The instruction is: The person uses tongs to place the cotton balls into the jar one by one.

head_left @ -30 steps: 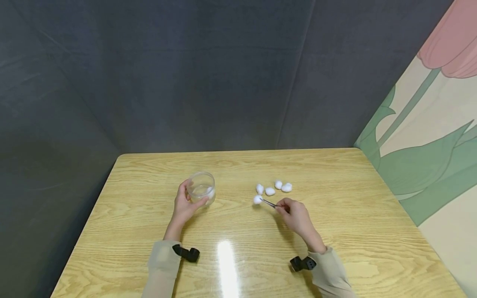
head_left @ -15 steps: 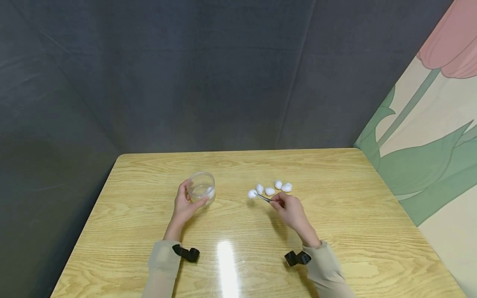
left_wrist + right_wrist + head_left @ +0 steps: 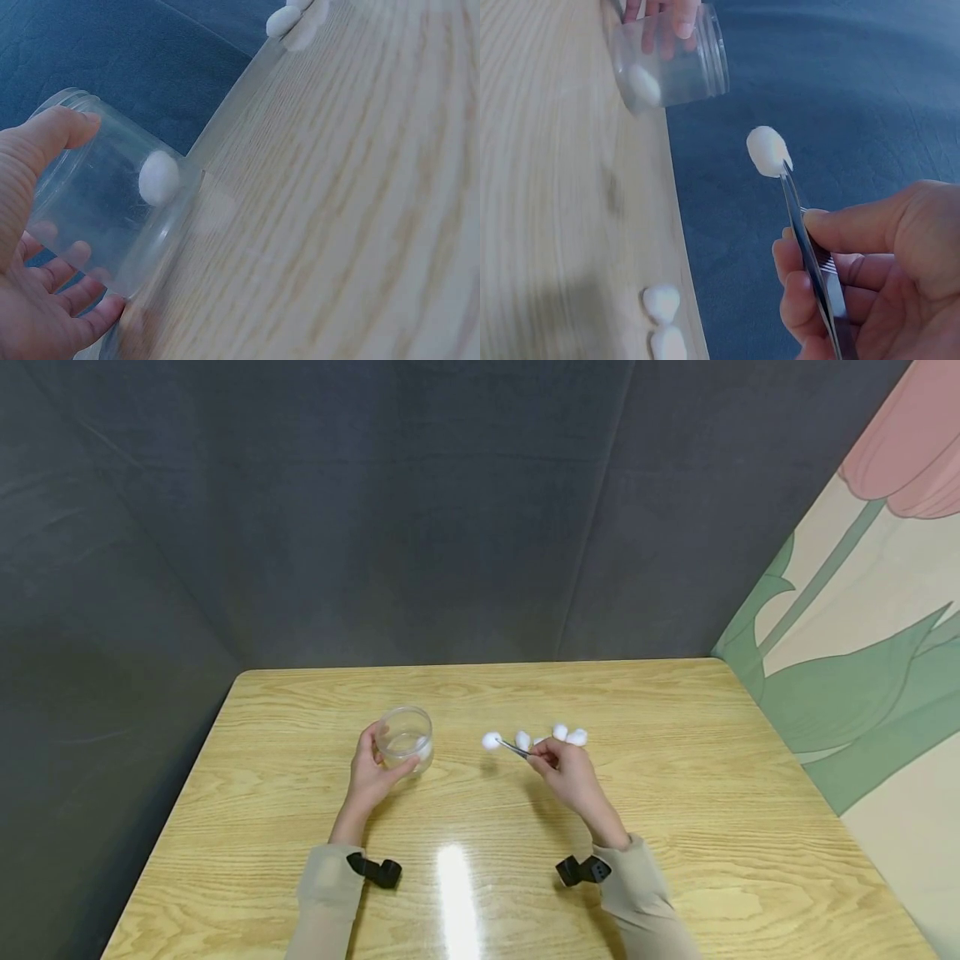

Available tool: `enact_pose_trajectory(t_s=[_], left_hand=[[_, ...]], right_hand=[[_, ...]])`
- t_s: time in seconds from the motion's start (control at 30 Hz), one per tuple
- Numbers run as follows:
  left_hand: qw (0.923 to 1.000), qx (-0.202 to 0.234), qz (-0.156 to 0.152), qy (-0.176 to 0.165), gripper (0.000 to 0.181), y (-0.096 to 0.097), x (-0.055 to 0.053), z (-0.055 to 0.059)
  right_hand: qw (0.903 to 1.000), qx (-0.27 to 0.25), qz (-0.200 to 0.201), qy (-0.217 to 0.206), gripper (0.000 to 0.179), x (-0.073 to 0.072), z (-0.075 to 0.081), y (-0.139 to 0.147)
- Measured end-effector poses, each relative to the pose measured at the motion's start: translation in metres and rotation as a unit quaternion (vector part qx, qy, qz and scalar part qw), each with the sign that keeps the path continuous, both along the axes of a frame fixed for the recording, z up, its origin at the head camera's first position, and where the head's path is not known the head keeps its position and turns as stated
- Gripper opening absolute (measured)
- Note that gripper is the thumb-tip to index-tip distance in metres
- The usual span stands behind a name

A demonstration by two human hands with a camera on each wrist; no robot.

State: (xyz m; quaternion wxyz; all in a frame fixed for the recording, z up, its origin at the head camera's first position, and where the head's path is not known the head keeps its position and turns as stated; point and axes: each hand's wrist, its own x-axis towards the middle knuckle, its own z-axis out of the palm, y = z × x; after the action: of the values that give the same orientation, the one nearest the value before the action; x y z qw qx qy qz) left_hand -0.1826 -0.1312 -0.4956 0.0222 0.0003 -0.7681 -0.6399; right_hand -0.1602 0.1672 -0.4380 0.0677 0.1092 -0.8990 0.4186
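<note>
My left hand grips a clear plastic jar, thumb on one side and fingers curled round the other. The jar stands upright on the table, its mouth uncovered, and one cotton ball lies inside at the bottom. Metal tweezers are pinched between the thumb and fingers of my right hand. Their tips clasp another cotton ball, raised above the table and to the right of the jar. Several loose cotton balls lie on the table behind my right hand, which partly covers them in the head view.
A wooden table with a light grain carries everything. Dark grey cloth hangs along its back and left. On the right is a wall with a painted flower. Black wrist cameras sit at both sleeves.
My right hand has moved left and slightly toward the back, carrying the tweezers and cotton ball up from the loose ones toward the jar. The left hand and the jar have stayed in place.
</note>
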Motion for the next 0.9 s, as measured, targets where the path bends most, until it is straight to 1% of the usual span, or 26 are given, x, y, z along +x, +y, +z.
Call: enact_pose_trajectory(t_s=[0.07, 0.17, 0.33, 0.53, 0.57, 0.6, 0.73, 0.8, 0.9], left_hand=[[1.0000, 0.001, 0.002, 0.001, 0.083, -0.002, -0.004, -0.009], [0.9999, -0.004, 0.005, 0.010, 0.083, -0.002, -0.005, -0.014], [0.9997, -0.008, 0.008, 0.020, 0.082, -0.002, -0.006, -0.015], [0.9999, -0.003, 0.006, 0.013, 0.083, -0.002, -0.006, -0.014], [0.9999, -0.001, 0.005, 0.011, 0.083, -0.002, -0.005, -0.012], [0.9999, -0.001, 0.003, 0.010, 0.083, -0.001, -0.003, -0.008], [0.9999, -0.007, 0.001, 0.009, 0.081, 0.004, 0.006, 0.013], [0.9999, -0.012, 0.001, 0.010, 0.079, 0.006, 0.010, 0.021], [0.9998, -0.014, 0.003, 0.010, 0.079, 0.007, 0.011, 0.025]], right_hand=[[1.0000, -0.006, 0.004, 0.000, 0.005, -0.001, 0.000, -0.002], [0.9999, -0.011, 0.008, -0.002, 0.005, -0.002, 0.001, -0.004], [0.9996, -0.025, 0.012, -0.004, 0.008, -0.004, 0.001, -0.009], [0.9990, -0.039, 0.020, 0.007, 0.007, -0.005, 0.001, -0.015], [0.9989, -0.041, 0.021, 0.007, 0.007, -0.006, 0.001, -0.016], [0.9989, -0.042, 0.022, 0.006, 0.006, -0.006, 0.000, -0.017], [0.9983, -0.051, 0.026, -0.005, 0.006, -0.006, 0.002, -0.021], [0.9981, -0.055, 0.025, -0.009, 0.005, -0.006, 0.004, -0.022], [0.9981, -0.056, 0.020, -0.019, 0.004, -0.007, 0.007, -0.025]])
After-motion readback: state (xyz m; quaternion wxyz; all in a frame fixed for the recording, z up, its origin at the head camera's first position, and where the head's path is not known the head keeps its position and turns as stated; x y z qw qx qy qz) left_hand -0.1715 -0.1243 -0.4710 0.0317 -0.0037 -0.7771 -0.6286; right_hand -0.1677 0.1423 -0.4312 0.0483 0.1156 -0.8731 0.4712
